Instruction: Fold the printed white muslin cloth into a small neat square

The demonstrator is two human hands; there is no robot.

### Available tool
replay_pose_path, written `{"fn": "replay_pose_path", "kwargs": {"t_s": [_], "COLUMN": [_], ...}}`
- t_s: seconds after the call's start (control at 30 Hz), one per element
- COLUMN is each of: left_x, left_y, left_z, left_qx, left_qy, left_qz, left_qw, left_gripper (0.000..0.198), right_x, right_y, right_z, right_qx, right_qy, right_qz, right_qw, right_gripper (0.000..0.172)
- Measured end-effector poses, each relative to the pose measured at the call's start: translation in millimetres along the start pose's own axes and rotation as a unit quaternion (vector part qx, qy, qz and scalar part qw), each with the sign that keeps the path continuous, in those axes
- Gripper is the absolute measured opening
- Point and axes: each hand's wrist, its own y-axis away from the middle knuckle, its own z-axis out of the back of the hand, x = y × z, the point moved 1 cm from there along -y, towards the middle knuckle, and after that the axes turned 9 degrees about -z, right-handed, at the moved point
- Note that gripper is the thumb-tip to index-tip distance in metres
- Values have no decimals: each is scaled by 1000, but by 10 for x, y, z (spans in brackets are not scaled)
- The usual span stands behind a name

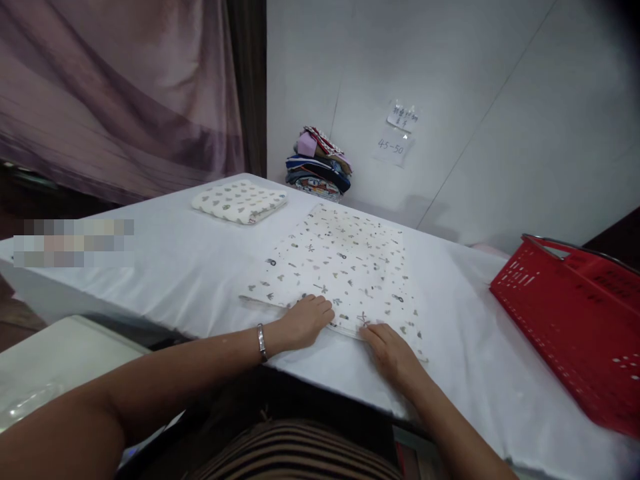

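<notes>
A white cloth (350,267) printed with small grey and beige motifs lies flat in front of me, folded into a rough rectangle. My left hand (306,323) has its fingers curled over the cloth's near edge, left of the middle. A little to the right, my right hand (391,350) pinches the same edge between thumb and fingers. Where the fingertips meet the fabric is partly hidden. Farther back on the left lies a second folded cloth (239,201), cream with a repeating leaf-like print.
The table (200,267) has a white cover. A red plastic basket (575,327) stands on its right end. Behind the far edge rises a stack of folded textiles (319,163) against the wall. At lower left is a pale box-like surface (65,360); a purple drape (125,87) hangs behind.
</notes>
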Motion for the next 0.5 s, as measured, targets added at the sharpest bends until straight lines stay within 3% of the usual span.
{"fn": "replay_pose_path", "kwargs": {"t_s": [0.13, 0.23, 0.37, 0.5], "left_x": [-11, -55, -140, -141], "left_y": [-68, -175, -304, -329], "left_z": [-11, -30, -114, -184], "left_qx": [-12, -16, -35, -57], "left_qy": [-4, -14, -33, -1], "left_qz": [12, -31, -82, -68], "left_qw": [1000, 999, 995, 996], "left_gripper": [15, 10, 14, 18], "right_x": [-57, -82, -61, -60], "right_y": [5, -12, -30, 38], "right_z": [-17, -5, 16, 47], "right_qx": [3, 12, 36, 34], "right_qy": [-48, -76, -57, -20], "right_qz": [-10, -23, -42, -65], "right_qw": [999, 997, 997, 997], "right_gripper": [50, 53, 50, 45]}}
